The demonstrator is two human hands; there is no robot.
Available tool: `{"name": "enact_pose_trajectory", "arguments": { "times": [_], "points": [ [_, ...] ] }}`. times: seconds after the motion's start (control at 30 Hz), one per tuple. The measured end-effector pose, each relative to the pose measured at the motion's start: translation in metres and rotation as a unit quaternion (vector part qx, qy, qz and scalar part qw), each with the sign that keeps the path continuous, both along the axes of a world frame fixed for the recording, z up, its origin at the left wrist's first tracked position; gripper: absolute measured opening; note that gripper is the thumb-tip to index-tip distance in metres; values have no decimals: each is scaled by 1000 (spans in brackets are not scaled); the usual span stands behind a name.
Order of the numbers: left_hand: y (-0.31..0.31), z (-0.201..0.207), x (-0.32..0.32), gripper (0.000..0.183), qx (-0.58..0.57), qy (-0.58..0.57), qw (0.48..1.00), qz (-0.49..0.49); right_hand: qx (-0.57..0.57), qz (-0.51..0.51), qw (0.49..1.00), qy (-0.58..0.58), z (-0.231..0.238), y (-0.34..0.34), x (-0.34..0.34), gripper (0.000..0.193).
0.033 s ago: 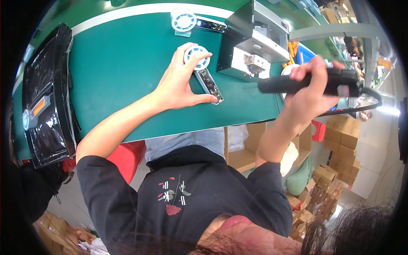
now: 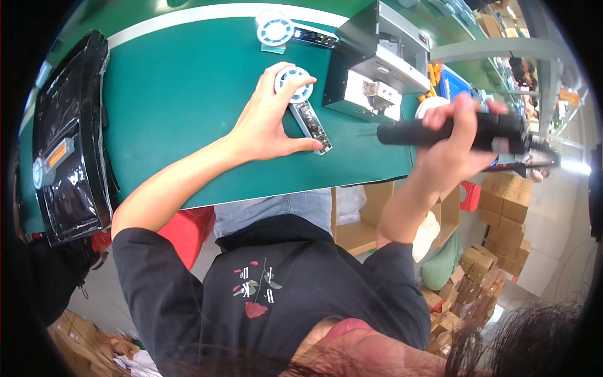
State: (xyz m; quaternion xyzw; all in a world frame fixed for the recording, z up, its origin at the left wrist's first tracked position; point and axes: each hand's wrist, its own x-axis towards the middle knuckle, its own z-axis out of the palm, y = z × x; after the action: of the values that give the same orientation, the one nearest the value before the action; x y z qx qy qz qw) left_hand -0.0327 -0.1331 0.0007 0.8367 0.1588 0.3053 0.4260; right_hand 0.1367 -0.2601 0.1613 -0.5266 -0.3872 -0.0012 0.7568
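Note:
My left hand (image 2: 260,122) is closed round a small open-cased handheld fan (image 2: 308,123) on the green bench. Its fingers reach the white round fan wheel, and the thumb presses at the foot of the handle, where a circuit board is exposed. Raised over the bench to the right, my right hand (image 2: 451,147) grips a black electric screwdriver (image 2: 402,133) with a cord at its rear. The thin bit points left toward the fan and stays apart from it. Motion blurs the right hand and the tool somewhat.
Behind the fan stands a grey-and-black metal box machine (image 2: 358,85), and left of it lies a second open fan (image 2: 316,36). A shiny black tray (image 2: 78,188) at the left edge bears a grey-blue part with an orange strip (image 2: 61,152). A blue bin (image 2: 453,85) sits beyond the machine.
My right hand has shifted the screwdriver slightly left and down, and its thin bit now shows. My left hand and the fan keep their place on the bench.

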Motion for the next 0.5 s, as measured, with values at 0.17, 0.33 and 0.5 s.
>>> {"name": "enact_pose_trajectory", "arguments": {
  "times": [0.17,0.33,0.5],
  "points": [
    [-5,4,2,102,-8,35,999,15,55,1,998,40,6,-26,-48,54],
    [-4,-1,-1,101,5,27,999,27,10,16,1000,14,-6,-23,-63,56],
    [-5,3,1,103,-13,28,999,19,1,22,1000,17,-12,-21,-62,56]
  ]
}}
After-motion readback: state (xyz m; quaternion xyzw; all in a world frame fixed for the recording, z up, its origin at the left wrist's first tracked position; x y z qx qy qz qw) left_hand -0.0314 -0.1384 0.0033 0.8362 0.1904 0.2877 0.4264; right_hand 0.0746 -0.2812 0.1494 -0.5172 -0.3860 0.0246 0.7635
